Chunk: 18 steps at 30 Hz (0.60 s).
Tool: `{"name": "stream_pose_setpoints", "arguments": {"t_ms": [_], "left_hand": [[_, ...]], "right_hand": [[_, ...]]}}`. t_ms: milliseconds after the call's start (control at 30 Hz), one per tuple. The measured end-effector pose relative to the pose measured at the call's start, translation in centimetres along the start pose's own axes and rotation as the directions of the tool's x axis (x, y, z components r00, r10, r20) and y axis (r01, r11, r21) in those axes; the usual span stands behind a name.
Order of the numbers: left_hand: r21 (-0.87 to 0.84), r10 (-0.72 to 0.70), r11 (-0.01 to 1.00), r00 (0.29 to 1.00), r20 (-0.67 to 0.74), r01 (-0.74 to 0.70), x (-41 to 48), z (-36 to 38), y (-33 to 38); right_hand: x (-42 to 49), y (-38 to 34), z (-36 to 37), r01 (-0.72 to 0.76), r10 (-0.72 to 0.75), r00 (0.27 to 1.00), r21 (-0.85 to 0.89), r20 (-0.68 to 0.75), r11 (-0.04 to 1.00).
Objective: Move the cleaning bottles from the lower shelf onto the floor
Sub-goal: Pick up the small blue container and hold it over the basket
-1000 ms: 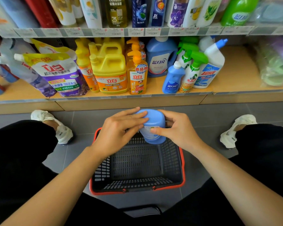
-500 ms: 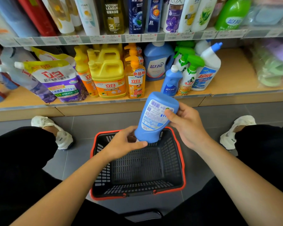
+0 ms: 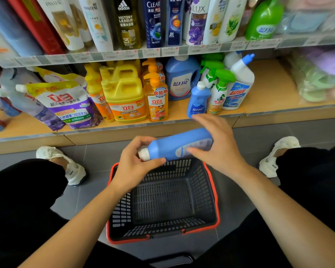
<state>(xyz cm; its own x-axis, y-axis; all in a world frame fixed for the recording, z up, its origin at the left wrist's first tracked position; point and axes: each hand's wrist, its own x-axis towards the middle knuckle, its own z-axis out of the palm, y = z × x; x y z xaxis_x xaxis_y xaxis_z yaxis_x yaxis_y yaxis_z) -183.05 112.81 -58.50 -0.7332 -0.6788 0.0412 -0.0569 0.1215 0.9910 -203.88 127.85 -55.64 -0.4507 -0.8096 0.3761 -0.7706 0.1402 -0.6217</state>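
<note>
Centre frame, the black plastic basket with a red rim sat on the grey floor. Just above its far edge, the left hand pinched the neck of the blue plastic bottle, which lay sideways with its white cap half hidden. The right hand gripped its base, thumb over a blurred label. Beyond, the wooden lower shelf held more bottles.

Blue bottle lies sideways above basket, white cap left.
</note>
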Motion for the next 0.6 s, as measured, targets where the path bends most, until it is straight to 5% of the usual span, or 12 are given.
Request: {"name": "stream_pose_setpoints", "arguments": {"t_ms": [100,200,400,600], "left_hand": [[0.119,0.048,0.991,0.996,0.072,-0.057,-0.6,0.6,0.6],[0.208,0.061,0.975,0.992,0.114,-0.084,-0.9,0.7,0.8],[0.037,-0.023,0.999,0.999,-0.042,0.024,-0.4,1.1,1.7],[0.060,-0.005,0.998,0.965,-0.263,0.021,-0.7,2.0,1.3]], "right_hand": [[-0.4,-0.7,1.3,0.170,-0.127,0.963,-0.167,0.239,0.971],[-1.2,-0.7,2.1,0.037,-0.015,0.928,-0.054,0.372,0.998],[-1.9,-0.3,2.2,-0.157,0.122,0.948,0.097,0.294,0.983],[-2.4,-1.3,3.4,-0.097,0.073,0.964,0.084,0.255,0.992]]}}
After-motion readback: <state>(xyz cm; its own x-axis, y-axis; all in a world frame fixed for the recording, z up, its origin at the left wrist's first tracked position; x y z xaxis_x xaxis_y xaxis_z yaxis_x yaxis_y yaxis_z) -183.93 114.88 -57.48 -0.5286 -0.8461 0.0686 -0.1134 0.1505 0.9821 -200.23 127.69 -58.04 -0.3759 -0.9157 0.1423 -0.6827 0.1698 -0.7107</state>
